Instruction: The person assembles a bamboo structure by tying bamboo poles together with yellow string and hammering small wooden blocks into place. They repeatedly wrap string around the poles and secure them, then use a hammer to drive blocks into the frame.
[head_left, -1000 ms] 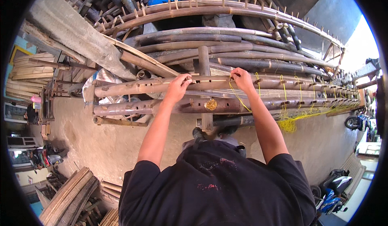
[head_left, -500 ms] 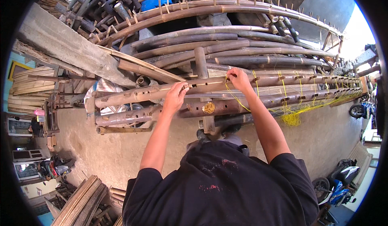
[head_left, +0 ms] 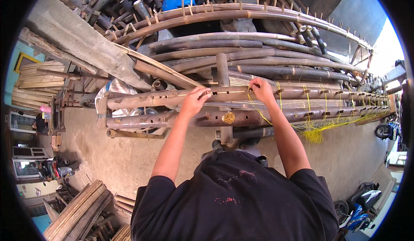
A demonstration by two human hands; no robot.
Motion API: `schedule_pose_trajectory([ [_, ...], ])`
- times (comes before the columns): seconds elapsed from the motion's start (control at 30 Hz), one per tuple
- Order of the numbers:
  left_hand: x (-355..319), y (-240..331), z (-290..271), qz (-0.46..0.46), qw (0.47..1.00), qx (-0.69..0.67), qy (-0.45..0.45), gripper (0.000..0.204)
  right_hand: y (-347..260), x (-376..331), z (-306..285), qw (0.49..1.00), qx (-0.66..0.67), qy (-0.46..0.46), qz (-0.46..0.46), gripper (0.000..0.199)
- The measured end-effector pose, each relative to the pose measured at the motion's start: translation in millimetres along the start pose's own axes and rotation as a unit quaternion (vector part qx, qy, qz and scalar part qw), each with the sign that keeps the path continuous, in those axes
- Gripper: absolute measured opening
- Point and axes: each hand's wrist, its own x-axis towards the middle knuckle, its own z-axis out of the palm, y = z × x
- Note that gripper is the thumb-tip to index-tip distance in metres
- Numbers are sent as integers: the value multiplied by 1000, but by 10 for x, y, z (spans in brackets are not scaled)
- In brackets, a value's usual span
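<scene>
Outdoor yard, concrete floor (head_left: 129, 163); stacked bamboo poles (head_left: 241, 47) behind, more bundles at lower left, parked motorbike (head_left: 360, 206) at lower right. Work piece: upper bamboo rail (head_left: 164, 97), a long pole with cut slots, lying horizontal just above a second slotted rail (head_left: 155, 120), both carried by an upright post (head_left: 223, 75). Judged stiff, hard and fairly heavy for its length; smooth rounded skin could roll or slip, so best gripped around the full round, clear of the slot edges, which may splinter. Yellow cord (head_left: 258, 109) is thin, limp and light; it runs from the upper rail down toward a loose tangle (head_left: 315, 134) by the lower rail, to be pinched between fingertips. Left hand (head_left: 195, 100): fingers curled, resting on top of the upper rail, appears to pinch at a slot, though the contact is too small to confirm. Right hand (head_left: 261, 89): fingers closed in a pinch at the rail's top edge, on the yellow cord.
</scene>
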Motion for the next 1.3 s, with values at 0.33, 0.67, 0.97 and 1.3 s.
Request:
schedule_pose_trajectory([
  [0.33, -13, -282, 97, 52, 988, 143, 32, 41, 94, 45, 49, 999, 10, -6, -31, 12],
  [0.67, -274, -434, -618, -115, 950, 187, 220, 47, 62, 55, 15, 999, 3, -3, -37, 11],
  [0.97, -269, -701, -1095, -54, 986, 147, 53, 27, -22, 46, 22, 1000, -4, -21, -5, 8],
  [1.3, -253, -733, -1126, -74, 992, 91, 40, 26, 22, 49, 62, 999, -24, -2, -21, 12],
])
